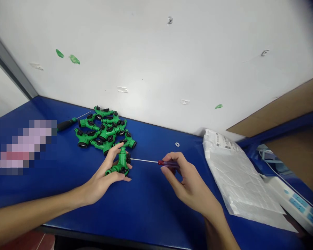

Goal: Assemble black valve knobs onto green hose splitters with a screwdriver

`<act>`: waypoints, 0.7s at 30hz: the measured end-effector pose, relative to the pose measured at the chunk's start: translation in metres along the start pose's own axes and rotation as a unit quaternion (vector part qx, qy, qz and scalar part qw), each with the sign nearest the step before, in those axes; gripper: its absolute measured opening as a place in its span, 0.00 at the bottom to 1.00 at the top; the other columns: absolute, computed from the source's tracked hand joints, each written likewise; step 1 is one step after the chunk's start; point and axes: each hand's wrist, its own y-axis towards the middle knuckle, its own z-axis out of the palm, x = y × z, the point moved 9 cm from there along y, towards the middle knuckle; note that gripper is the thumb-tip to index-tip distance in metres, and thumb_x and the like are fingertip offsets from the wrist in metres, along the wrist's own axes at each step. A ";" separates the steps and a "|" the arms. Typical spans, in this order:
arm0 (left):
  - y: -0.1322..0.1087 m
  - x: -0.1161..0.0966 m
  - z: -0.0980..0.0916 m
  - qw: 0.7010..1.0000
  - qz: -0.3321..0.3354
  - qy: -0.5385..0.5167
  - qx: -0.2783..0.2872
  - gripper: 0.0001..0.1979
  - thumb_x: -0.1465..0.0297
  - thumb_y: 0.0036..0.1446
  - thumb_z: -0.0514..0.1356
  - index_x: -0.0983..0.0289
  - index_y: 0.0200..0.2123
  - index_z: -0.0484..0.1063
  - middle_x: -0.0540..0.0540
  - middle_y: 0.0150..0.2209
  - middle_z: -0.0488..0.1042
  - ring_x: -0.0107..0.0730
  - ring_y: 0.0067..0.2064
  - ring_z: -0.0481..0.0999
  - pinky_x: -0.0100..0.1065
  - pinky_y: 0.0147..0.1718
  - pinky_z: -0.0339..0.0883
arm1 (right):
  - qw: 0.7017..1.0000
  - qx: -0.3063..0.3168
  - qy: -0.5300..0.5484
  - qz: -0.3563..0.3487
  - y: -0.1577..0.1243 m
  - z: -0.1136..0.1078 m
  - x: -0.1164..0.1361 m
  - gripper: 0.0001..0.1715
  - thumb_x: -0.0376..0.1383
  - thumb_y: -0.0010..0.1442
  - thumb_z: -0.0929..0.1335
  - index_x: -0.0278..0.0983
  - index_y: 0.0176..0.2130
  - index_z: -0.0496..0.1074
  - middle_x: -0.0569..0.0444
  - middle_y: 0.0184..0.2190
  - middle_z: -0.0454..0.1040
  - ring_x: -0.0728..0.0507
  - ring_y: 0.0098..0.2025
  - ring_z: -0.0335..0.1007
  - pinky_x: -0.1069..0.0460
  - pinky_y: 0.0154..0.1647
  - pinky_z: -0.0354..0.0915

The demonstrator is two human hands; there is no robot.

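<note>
My left hand (104,177) is closed around a green Y-shaped hose splitter (122,159) with black fittings, steadying it low over the blue table. In my right hand (184,177) is a screwdriver (169,163) with a translucent red-purple handle, pinched between thumb and fingers. Its thin metal shaft points left, and the tip meets the black fitting on the splitter's right side. Whether the tip goes inside the fitting I cannot tell. Just beyond my left hand lies a pile of several similar green splitters (108,131).
A second screwdriver (67,123) with a black and green handle lies left of the pile. A small white ring-like piece (177,144) rests on the blue table (156,215). On the right are a white plastic package (232,170) and a power strip (293,199). A white wall (151,62) rises behind.
</note>
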 end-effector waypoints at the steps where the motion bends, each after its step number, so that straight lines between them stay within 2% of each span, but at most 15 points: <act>1: 0.000 0.000 0.000 1.000 0.000 0.001 -0.001 0.35 0.74 0.57 0.57 0.41 0.63 0.50 0.52 0.63 0.50 0.45 0.54 0.68 0.54 0.48 0.74 | 1.000 -0.005 0.008 -0.001 0.000 0.000 -0.001 0.07 0.38 0.66 0.65 0.39 0.44 0.65 0.54 0.35 0.76 0.47 0.33 0.73 0.55 0.31 0.66; 3: -0.001 -0.002 0.001 1.000 0.007 0.019 0.005 0.34 0.74 0.58 0.57 0.40 0.62 0.50 0.51 0.63 0.49 0.45 0.54 0.68 0.53 0.48 0.74 | 1.000 -0.028 -0.004 -0.005 -0.001 -0.003 -0.001 0.06 0.39 0.66 0.65 0.39 0.39 0.67 0.56 0.28 0.75 0.49 0.27 0.71 0.56 0.26 0.62; 6: -0.002 -0.005 0.002 0.999 0.019 0.041 0.011 0.34 0.74 0.59 0.58 0.40 0.62 0.50 0.51 0.64 0.49 0.45 0.55 0.67 0.52 0.49 0.73 | 0.998 -0.038 -0.044 -0.014 -0.001 -0.006 0.003 0.13 0.39 0.68 0.63 0.38 0.31 0.67 0.60 0.19 0.67 0.51 0.19 0.60 0.55 0.22 0.56; 9: -0.001 -0.003 0.000 1.000 0.010 0.020 -0.002 0.35 0.74 0.58 0.57 0.41 0.63 0.50 0.52 0.63 0.50 0.45 0.54 0.68 0.53 0.48 0.74 | 0.999 -0.009 -0.030 -0.002 -0.001 -0.003 0.003 0.07 0.38 0.67 0.63 0.38 0.40 0.67 0.57 0.26 0.72 0.50 0.24 0.65 0.55 0.25 0.60; 11: 0.000 -0.001 0.000 1.000 0.003 0.005 -0.007 0.35 0.74 0.57 0.58 0.41 0.63 0.50 0.52 0.62 0.50 0.44 0.53 0.69 0.53 0.47 0.75 | 1.000 -0.009 -0.013 0.002 -0.001 -0.003 0.002 0.07 0.38 0.66 0.65 0.38 0.43 0.66 0.55 0.31 0.75 0.48 0.29 0.69 0.55 0.27 0.62; 14: 0.000 -0.003 0.000 1.000 0.011 0.011 -0.006 0.35 0.74 0.57 0.58 0.41 0.63 0.50 0.52 0.62 0.51 0.44 0.53 0.68 0.53 0.47 0.75 | 0.999 -0.040 -0.022 -0.022 -0.001 -0.007 0.004 0.05 0.38 0.65 0.67 0.38 0.38 0.69 0.56 0.28 0.74 0.49 0.26 0.68 0.55 0.26 0.61; 16: -0.001 -0.005 0.000 1.000 0.016 0.023 -0.002 0.35 0.74 0.57 0.58 0.41 0.63 0.50 0.52 0.61 0.51 0.44 0.53 0.68 0.52 0.47 0.75 | 0.997 -0.051 -0.051 -0.035 -0.001 -0.007 0.006 0.10 0.38 0.67 0.64 0.38 0.34 0.71 0.58 0.22 0.70 0.50 0.22 0.64 0.54 0.24 0.58; 18: -0.001 -0.005 0.000 1.000 0.014 0.026 0.001 0.35 0.75 0.57 0.58 0.41 0.62 0.51 0.52 0.61 0.52 0.44 0.53 0.68 0.52 0.47 0.75 | 0.997 -0.043 -0.066 -0.027 -0.001 -0.005 0.006 0.10 0.38 0.68 0.62 0.38 0.39 0.70 0.59 0.22 0.68 0.50 0.20 0.62 0.54 0.23 0.57; 21: 0.000 -0.004 0.000 1.000 0.007 0.012 -0.002 0.35 0.74 0.57 0.58 0.41 0.63 0.51 0.52 0.61 0.52 0.44 0.53 0.68 0.53 0.46 0.75 | 0.999 -0.017 -0.038 -0.005 -0.001 0.000 0.003 0.10 0.38 0.66 0.64 0.38 0.47 0.66 0.55 0.31 0.73 0.49 0.27 0.68 0.54 0.27 0.63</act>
